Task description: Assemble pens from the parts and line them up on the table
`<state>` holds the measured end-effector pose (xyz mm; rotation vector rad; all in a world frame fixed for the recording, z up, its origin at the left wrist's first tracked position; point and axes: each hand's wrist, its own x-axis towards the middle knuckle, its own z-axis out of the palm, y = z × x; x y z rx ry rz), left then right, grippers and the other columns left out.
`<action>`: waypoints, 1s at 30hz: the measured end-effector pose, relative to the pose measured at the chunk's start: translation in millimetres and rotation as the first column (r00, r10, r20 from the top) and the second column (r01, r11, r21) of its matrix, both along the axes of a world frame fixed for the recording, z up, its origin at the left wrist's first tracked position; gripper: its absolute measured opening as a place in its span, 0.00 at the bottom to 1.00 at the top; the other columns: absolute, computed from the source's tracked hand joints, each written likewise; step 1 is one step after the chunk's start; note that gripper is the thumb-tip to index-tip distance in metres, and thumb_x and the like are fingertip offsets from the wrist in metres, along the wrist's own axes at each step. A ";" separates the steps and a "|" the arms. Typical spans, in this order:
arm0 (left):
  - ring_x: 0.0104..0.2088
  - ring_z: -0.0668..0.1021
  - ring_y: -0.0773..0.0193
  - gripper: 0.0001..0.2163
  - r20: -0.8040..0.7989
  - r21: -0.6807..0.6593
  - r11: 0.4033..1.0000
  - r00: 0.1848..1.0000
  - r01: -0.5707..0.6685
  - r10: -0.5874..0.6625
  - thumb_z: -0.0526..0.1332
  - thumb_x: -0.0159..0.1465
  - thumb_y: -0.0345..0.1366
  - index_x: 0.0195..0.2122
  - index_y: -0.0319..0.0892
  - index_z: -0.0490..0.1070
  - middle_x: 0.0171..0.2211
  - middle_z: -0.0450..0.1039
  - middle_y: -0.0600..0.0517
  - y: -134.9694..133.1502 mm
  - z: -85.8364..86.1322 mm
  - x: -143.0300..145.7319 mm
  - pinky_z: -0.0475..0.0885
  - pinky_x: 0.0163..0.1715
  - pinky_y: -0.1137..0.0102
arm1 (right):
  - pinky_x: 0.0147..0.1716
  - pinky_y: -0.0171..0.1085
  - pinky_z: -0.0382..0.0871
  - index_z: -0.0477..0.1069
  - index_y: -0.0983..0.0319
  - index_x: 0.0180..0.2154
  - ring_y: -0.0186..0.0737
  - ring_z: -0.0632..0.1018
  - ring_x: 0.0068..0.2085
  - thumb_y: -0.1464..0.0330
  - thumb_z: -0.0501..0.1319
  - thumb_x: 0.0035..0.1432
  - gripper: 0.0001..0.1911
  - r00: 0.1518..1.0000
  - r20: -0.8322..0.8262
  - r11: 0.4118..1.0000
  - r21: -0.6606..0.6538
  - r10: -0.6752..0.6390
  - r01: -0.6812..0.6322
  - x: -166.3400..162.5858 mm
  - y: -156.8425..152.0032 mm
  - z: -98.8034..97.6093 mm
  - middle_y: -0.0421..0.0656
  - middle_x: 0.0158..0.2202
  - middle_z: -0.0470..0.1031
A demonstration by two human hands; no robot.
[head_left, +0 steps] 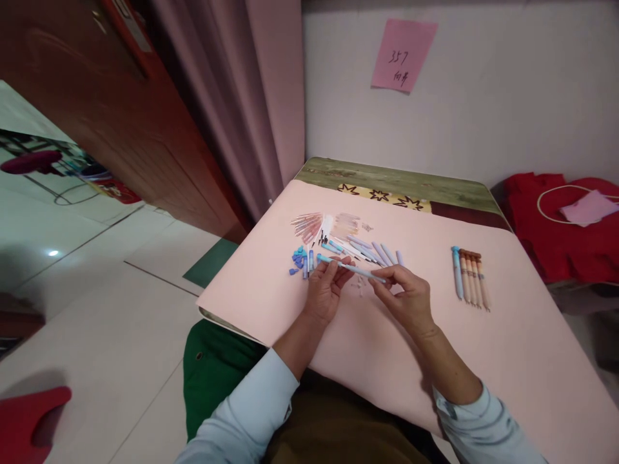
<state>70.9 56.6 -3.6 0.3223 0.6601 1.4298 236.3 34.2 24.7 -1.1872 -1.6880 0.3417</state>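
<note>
Between my two hands a light blue pen (356,269) is held nearly level above the table. My left hand (327,290) is closed on its brighter blue capped end. At the other, pale end, my right hand (405,293) pinches the pen between thumb and fingers. Behind and left of my left hand lie small blue pen toppers (298,256) and short blue barrel pieces (308,263). Several pale lilac pen barrels (385,253) are spread just beyond my hands. Some tiny pale parts (359,285) lie under the pen.
To the right, a blue pen (457,274) lies beside several brown-topped pens (475,278) in a row. Further back are a fan of thin clear-wrapped sticks (308,225) and small springs (367,227). A red-covered stool (570,238) stands right of the pink-covered table (512,361); a wooden door (145,129) is at left.
</note>
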 end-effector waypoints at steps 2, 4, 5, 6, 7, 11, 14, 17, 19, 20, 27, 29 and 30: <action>0.39 0.83 0.60 0.10 0.007 0.000 1.000 1.000 -0.001 0.001 0.71 0.56 0.36 0.36 0.39 0.75 0.37 0.82 0.47 -0.1 -0.2 -0.3 0.78 0.44 0.67 | 0.26 0.32 0.67 0.75 0.59 0.34 0.31 0.71 0.25 0.68 0.65 0.56 0.02 1.000 -0.004 1.000 0.011 0.005 -0.005 -0.2 0.1 0.6 0.38 0.27 0.74; 0.39 0.83 0.61 0.09 0.023 -0.011 1.000 1.000 -0.005 0.005 0.71 0.56 0.35 0.36 0.39 0.75 0.37 0.82 0.47 -0.4 -0.4 -1.3 0.78 0.43 0.67 | 0.26 0.32 0.66 0.75 0.59 0.34 0.31 0.71 0.25 0.68 0.65 0.56 0.02 1.000 -0.012 1.000 0.014 -0.015 0.015 0.6 0.1 1.8 0.38 0.27 0.74; 0.39 0.83 0.61 0.09 0.034 -0.018 1.000 0.999 -0.008 0.008 0.70 0.57 0.34 0.36 0.39 0.75 0.37 0.82 0.47 -0.5 -0.6 -2.1 0.78 0.43 0.68 | 0.25 0.32 0.66 0.75 0.59 0.34 0.31 0.71 0.25 0.68 0.65 0.56 0.03 0.999 -0.019 0.999 0.011 -0.031 0.031 1.0 0.0 2.6 0.38 0.27 0.74; 0.39 0.83 0.62 0.08 0.044 -0.023 1.000 0.999 -0.009 0.010 0.70 0.57 0.33 0.37 0.39 0.76 0.38 0.82 0.47 -0.7 -0.8 -2.9 0.78 0.43 0.68 | 0.24 0.32 0.65 0.75 0.59 0.34 0.32 0.71 0.25 0.67 0.65 0.56 0.03 0.999 -0.029 0.999 0.004 -0.045 0.045 1.5 -0.1 3.4 0.38 0.28 0.74; 0.39 0.83 0.63 0.07 0.054 -0.025 1.000 0.998 -0.010 0.012 0.69 0.58 0.33 0.37 0.38 0.76 0.38 0.82 0.47 -0.8 -0.9 -3.9 0.78 0.43 0.68 | 0.24 0.32 0.64 0.75 0.60 0.34 0.32 0.70 0.25 0.67 0.65 0.56 0.04 0.998 -0.038 0.999 -0.009 -0.054 0.053 1.9 -0.2 4.1 0.38 0.28 0.74; 0.41 0.83 0.62 0.07 0.075 -0.009 1.000 0.997 0.004 -0.003 0.68 0.59 0.33 0.38 0.38 0.77 0.40 0.82 0.46 -0.8 0.2 -7.1 0.78 0.45 0.69 | 0.23 0.32 0.62 0.75 0.60 0.33 0.33 0.69 0.25 0.64 0.64 0.55 0.06 0.985 -0.126 0.989 -0.107 -0.118 0.105 6.2 2.1 2.6 0.38 0.26 0.73; 0.42 0.83 0.62 0.07 0.094 -0.016 1.000 0.995 0.020 -0.018 0.68 0.60 0.33 0.38 0.38 0.77 0.40 0.82 0.46 -0.9 2.8 -8.3 0.77 0.47 0.69 | 0.23 0.32 0.62 0.74 0.61 0.36 0.33 0.70 0.25 0.62 0.64 0.54 0.10 0.941 -0.236 0.952 -0.244 -0.241 0.182 18.5 8.7 -2.1 0.39 0.27 0.73; 0.41 0.83 0.62 0.06 0.108 -0.049 0.996 0.992 0.077 -0.072 0.68 0.60 0.33 0.37 0.37 0.77 0.39 0.82 0.46 -1.5 5.0 -8.8 0.77 0.46 0.68 | 0.22 0.33 0.61 0.74 0.60 0.36 0.34 0.70 0.23 0.61 0.63 0.52 0.11 0.970 -0.143 0.898 -0.424 -0.196 0.119 37.3 15.1 -3.3 0.38 0.26 0.74; 0.39 0.83 0.61 0.06 0.103 -0.086 0.987 0.987 0.132 -0.123 0.67 0.60 0.34 0.37 0.37 0.76 0.37 0.82 0.45 -2.3 5.7 -9.0 0.78 0.44 0.68 | 0.22 0.33 0.59 0.75 0.59 0.33 0.34 0.70 0.22 0.62 0.62 0.51 0.09 0.992 0.039 0.858 -0.497 -0.124 0.127 47.8 16.6 -0.7 0.37 0.22 0.73; 0.38 0.83 0.61 0.07 0.096 -0.105 0.982 0.984 0.159 -0.149 0.67 0.61 0.34 0.37 0.37 0.76 0.36 0.82 0.45 -2.8 5.9 -9.1 0.78 0.42 0.68 | 0.22 0.33 0.58 0.75 0.58 0.31 0.34 0.70 0.22 0.62 0.62 0.50 0.08 0.983 0.142 0.848 -0.503 -0.112 0.169 51.4 16.4 1.1 0.36 0.21 0.73; 0.30 0.80 0.67 0.08 0.164 -0.053 0.943 0.935 0.327 -0.315 0.70 0.57 0.35 0.35 0.38 0.75 0.30 0.77 0.50 -9.8 9.6 -10.2 0.78 0.33 0.73 | 0.23 0.35 0.51 0.73 0.56 0.24 0.36 0.69 0.24 0.64 0.63 0.48 0.04 0.810 0.569 0.847 -0.353 -0.144 0.398 52.0 13.1 1.4 0.38 0.21 0.73; 0.30 0.78 0.69 0.09 0.196 -0.033 0.935 0.919 0.353 -0.340 0.71 0.56 0.34 0.35 0.38 0.75 0.30 0.75 0.51 -11.6 11.5 -9.7 0.77 0.31 0.76 | 0.24 0.35 0.52 0.74 0.56 0.26 0.37 0.71 0.26 0.64 0.64 0.48 0.04 0.803 0.572 0.862 -0.310 -0.167 0.400 47.9 12.9 -0.7 0.39 0.25 0.75; 0.30 0.78 0.69 0.09 0.209 -0.034 0.931 0.914 0.363 -0.349 0.71 0.56 0.33 0.36 0.38 0.75 0.30 0.74 0.51 -12.4 12.4 -9.1 0.77 0.31 0.77 | 0.25 0.35 0.53 0.75 0.56 0.28 0.38 0.72 0.27 0.63 0.65 0.49 0.04 0.818 0.544 0.873 -0.288 -0.189 0.394 44.8 12.4 -0.9 0.40 0.27 0.76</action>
